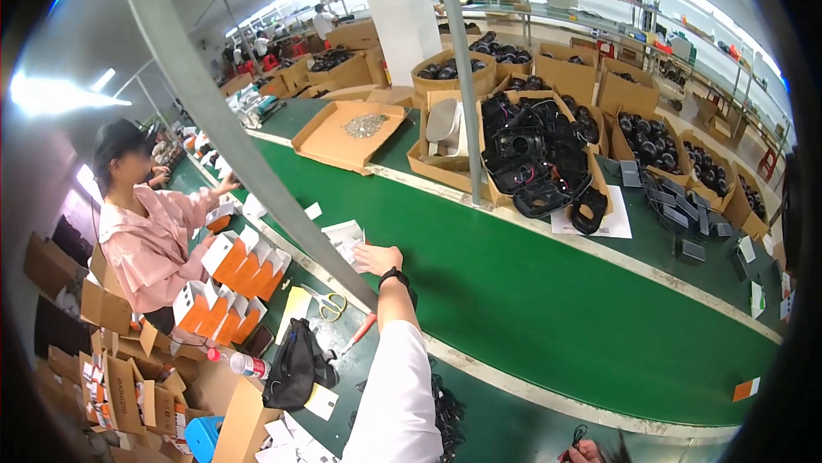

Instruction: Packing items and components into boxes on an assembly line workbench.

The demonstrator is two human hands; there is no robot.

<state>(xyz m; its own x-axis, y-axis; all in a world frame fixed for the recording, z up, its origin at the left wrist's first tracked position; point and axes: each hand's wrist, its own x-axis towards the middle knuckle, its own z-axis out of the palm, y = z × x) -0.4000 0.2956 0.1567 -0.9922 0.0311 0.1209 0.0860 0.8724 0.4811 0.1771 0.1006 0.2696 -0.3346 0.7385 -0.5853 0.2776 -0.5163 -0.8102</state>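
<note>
My left hand [378, 259], with a white sleeve and a black watch at the wrist, stretches out over the green conveyor belt [505, 292]. Its fingers close on the near edge of a small open white box [343, 235]; what lies inside is not clear. A grey metal post [257, 146] slants just to the left of the hand. My right hand is out of the picture. At the lower edge, another hand [584, 451] beside dark hair holds a thin black cable [579, 434]; it looks like a co-worker's.
Scissors [330, 304], a red-handled tool [360, 331], a black bag [295, 367] and a bottle [248, 365] lie on the near bench. Orange-and-white boxes [244, 266] stand by a co-worker in pink [145, 236]. Beyond the belt is a carton of black housings [535, 151].
</note>
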